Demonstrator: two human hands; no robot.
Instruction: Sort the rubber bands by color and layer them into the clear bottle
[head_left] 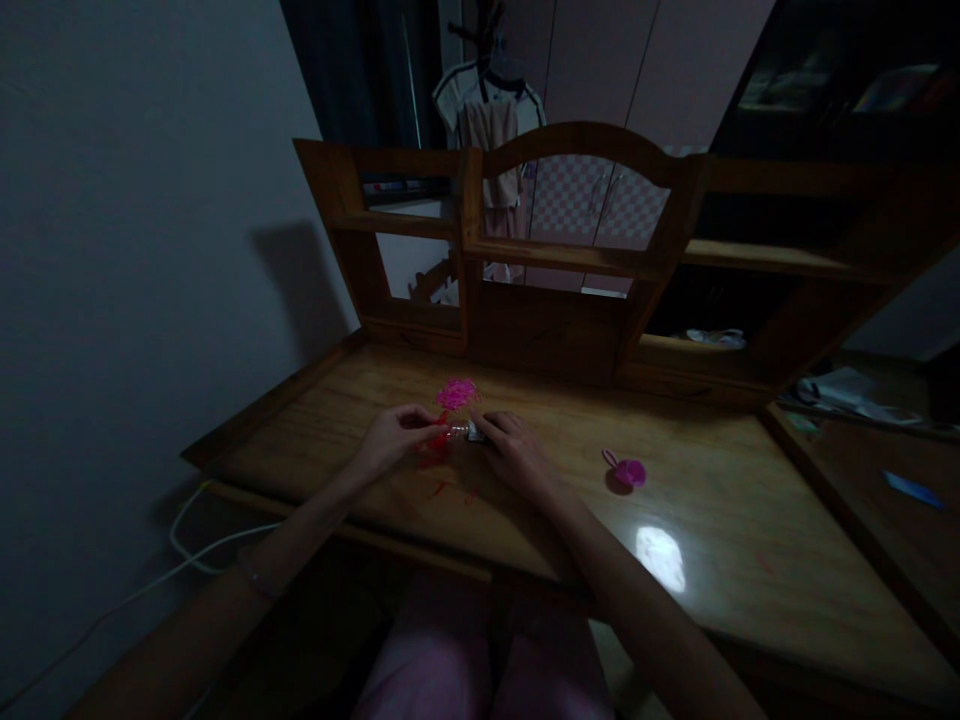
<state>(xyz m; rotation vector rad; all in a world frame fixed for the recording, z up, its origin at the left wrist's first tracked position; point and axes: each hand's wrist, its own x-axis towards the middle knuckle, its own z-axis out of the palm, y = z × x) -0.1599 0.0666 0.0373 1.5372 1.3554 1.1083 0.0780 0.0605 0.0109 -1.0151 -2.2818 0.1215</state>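
A small clear bottle [457,432] lies sideways between my two hands, its white-and-dark end pointing right. At its left end, my left hand [396,438] is closed in a pinch, thumb and forefinger together. My right hand [514,447] has its fingers closed on the white-and-dark end; some of them are hidden. Red strips [433,452] lie under and beside my left fingertips, with a few loose red bits nearer me. Just beyond the hands is a heap of bright pink strands [456,393]. Whether the bottle holds anything is too dim to make out.
A pink scoop [628,473] with a looped handle rests to the right on the wooden desk [720,500]. A wooden shelf unit [555,255] rises along the desk's back. White cables [191,555] hang at the left front edge, near the wall.
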